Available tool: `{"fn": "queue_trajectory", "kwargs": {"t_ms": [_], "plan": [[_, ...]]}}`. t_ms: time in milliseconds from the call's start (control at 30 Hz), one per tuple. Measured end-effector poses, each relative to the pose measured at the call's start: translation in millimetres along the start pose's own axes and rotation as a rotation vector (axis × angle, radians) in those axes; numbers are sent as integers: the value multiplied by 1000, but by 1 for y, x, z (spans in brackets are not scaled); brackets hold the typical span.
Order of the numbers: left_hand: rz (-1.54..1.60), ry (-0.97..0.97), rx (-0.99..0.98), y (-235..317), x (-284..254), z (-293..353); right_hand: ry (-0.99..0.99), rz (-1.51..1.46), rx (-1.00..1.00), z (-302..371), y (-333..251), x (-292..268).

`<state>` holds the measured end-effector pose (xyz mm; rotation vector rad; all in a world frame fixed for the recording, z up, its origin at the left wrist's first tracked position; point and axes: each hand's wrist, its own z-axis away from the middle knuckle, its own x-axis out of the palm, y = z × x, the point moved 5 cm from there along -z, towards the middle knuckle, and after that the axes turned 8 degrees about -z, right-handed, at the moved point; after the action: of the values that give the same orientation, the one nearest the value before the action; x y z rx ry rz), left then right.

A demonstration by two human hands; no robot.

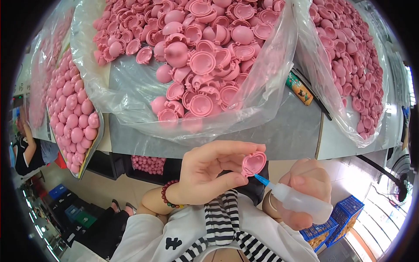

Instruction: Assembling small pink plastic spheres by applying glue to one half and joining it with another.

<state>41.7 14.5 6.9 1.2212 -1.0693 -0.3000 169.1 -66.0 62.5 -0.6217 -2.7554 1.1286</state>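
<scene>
Between the fingertips and thumb of my left hand (209, 172) is a small pink plastic shell half (254, 164), its hollow side facing up. My right hand (305, 187) is wrapped round a whitish squeeze bottle (301, 203). The bottle's blue nozzle tip (262, 179) points at the lower rim of the shell, touching it or very close. Both hands are just off the table's near edge. Beyond them, many loose pink shell halves (202, 62) lie heaped on a clear plastic bag (209, 131).
A second bag of pink shells (349, 65) lies at the right, beside a green and orange lighter-like object (299, 88). Round pink pieces (72, 109) fill a tray at the left. Under the table is a dark bin of pink balls (148, 164). Blue crates (345, 214) stand lower right.
</scene>
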Motion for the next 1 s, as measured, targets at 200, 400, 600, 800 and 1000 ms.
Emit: {"fn": "queue_trajectory", "kwargs": {"t_ms": [200,400,600,800,1000], "plan": [[-31,2,15,1,-3,-1,60,5,-7,-3,3,1],[-46,2,34,1,-5,1,101,12,-2,1,4,1],[-142,41,63,5,-7,4,119,72,12,2,5,4],[-635,157,243,23,-5,0,66,97,24,0,6,1],[-354,43,277,19,-5,-5,287,413,289,0,30,-31]]}}
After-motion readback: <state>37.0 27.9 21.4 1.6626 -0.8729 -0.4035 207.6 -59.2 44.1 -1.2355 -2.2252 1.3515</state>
